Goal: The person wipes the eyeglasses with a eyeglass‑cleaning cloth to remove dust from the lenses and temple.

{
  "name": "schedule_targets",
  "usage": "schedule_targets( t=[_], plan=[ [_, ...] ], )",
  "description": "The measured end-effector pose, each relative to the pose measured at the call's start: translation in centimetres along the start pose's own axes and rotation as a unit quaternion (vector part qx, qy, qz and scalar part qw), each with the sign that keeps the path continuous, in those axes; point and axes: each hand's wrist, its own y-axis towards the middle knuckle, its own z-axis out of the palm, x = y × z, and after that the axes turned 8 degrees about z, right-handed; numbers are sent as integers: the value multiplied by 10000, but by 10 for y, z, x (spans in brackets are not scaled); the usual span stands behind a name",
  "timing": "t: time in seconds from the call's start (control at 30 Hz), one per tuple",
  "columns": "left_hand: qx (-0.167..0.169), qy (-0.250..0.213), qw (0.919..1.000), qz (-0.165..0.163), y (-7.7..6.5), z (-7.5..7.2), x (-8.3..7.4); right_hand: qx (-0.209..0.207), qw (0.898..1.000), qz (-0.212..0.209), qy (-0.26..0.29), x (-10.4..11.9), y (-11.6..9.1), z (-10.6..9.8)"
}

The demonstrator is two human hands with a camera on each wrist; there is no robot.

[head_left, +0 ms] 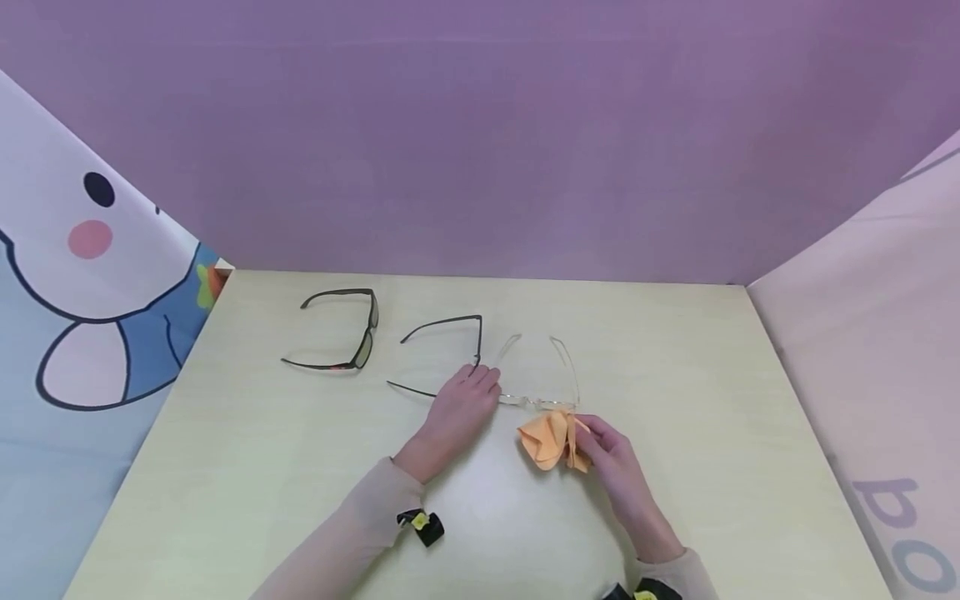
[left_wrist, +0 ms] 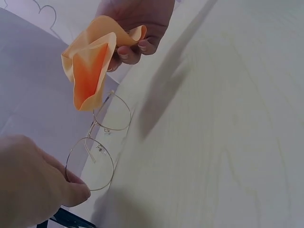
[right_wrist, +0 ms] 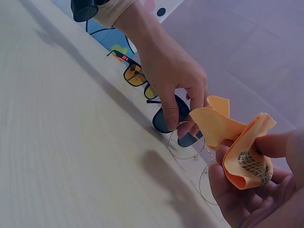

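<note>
Thin gold wire-rimmed glasses (head_left: 534, 403) lie with their arms pointing toward the back of the table. My left hand (head_left: 461, 408) pinches one lens rim at its outer side between thumb and fingers, as the left wrist view shows. In my right hand (head_left: 622, 471) is a bunched orange cloth (head_left: 551, 437), gripped between thumb and fingers at the near side of the glasses' other lens. Dark print shows on the cloth (right_wrist: 254, 164) in the right wrist view. Dark-lensed sunglasses (head_left: 480, 333) sit just beyond my left hand, which partly hides them.
Farther left on the pale table (head_left: 750, 500) are black-framed glasses (head_left: 365, 346) with yellowish lenses and open arms. A purple panel (head_left: 480, 150) rises at the back. Printed panels flank the table on the left (head_left: 112, 283) and right (head_left: 862, 375).
</note>
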Motion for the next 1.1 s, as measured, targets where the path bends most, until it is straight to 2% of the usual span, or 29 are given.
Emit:
schedule_targets(
  t=[0.2, 0.33, 0.4, 0.47, 0.5, 0.57, 0.6, 0.73, 0.8, 0.87, 0.93, 1.0, 1.07, 1.1],
  plan=[
    [-265, -398, 9987, 172, -1, -5, -1, -125, 9998, -105, -61, 4, -1, -4],
    [-630, -1032, 9926, -72, -2, -16, -4, -250, 9981, -566, -32, 7, -1, -3],
    [-902, -1578, 9829, -299, -3, -23, -6, -362, 9940, -1032, 12, 9, -2, 2],
    [-1204, -2176, 9674, -483, -3, -30, -9, -515, 9850, -1647, 4, 11, -3, 9],
    [-1361, -2475, 9576, -565, -4, -34, -10, -614, 9771, -2038, -46, 13, -4, 13],
    [-1678, -2998, 9365, -702, -6, -40, -13, -796, 9538, -2891, -211, 16, -5, 21],
    [-1826, -3261, 9244, -759, -7, -43, -15, -890, 9379, -3336, -329, 19, -5, 24],
    [-2237, -4248, 8717, -980, -13, -52, -19, -1202, 8571, -4937, -849, 34, 1, 37],
    [-2382, -4647, 8470, -995, -17, -57, -20, -1296, 8186, -5498, -1035, 43, 5, 43],
    [-2510, -4902, 8288, -991, -20, -62, -20, -1413, 7892, -5860, -1174, 50, 8, 49],
    [-2636, -5026, 8176, -971, -24, -65, -20, -1486, 7648, -6136, -1281, 56, 9, 54],
    [-2662, -5108, 8109, -1032, -28, -69, -19, -1407, 7480, -6344, -1351, 58, 9, 59],
    [-2647, -5105, 8111, -1067, -32, -71, -18, -1286, 7311, -6546, -1429, 58, 8, 62],
    [-2652, -5090, 8120, -1061, -33, -72, -18, -1233, 7258, -6601, -1491, 59, 8, 62]
  ],
)
